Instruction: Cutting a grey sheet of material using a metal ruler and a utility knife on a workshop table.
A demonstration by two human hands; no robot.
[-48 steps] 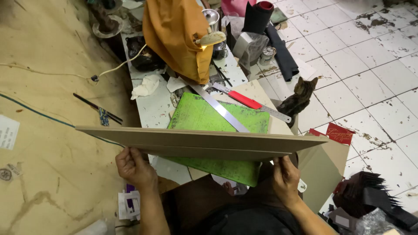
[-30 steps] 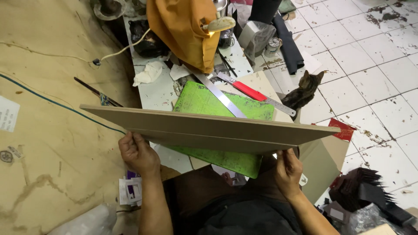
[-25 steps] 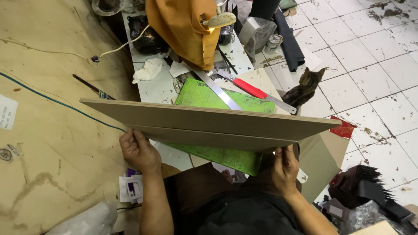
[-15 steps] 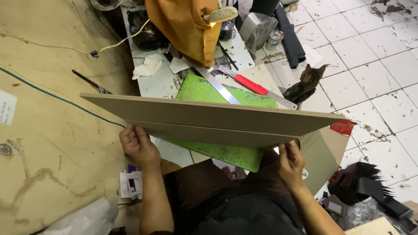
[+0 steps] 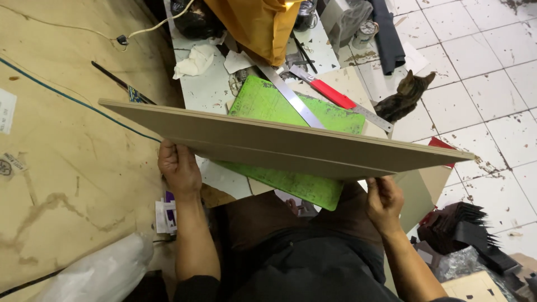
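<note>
Item, near to far: your left hand (image 5: 179, 168) and right hand (image 5: 384, 198) each grip the tan board (image 5: 279, 146), now raised slightly higher than before, level above the green cutting mat (image 5: 267, 106), steel ruler (image 5: 291, 96) beyond.

- We have one view, worn on the head, looking steeply down
- We see the left hand (image 5: 179, 168) and right hand (image 5: 384, 197) close below

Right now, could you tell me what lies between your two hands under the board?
In the head view, a green cutting mat lies between the left hand and right hand, beneath the tan board both hold.
</note>
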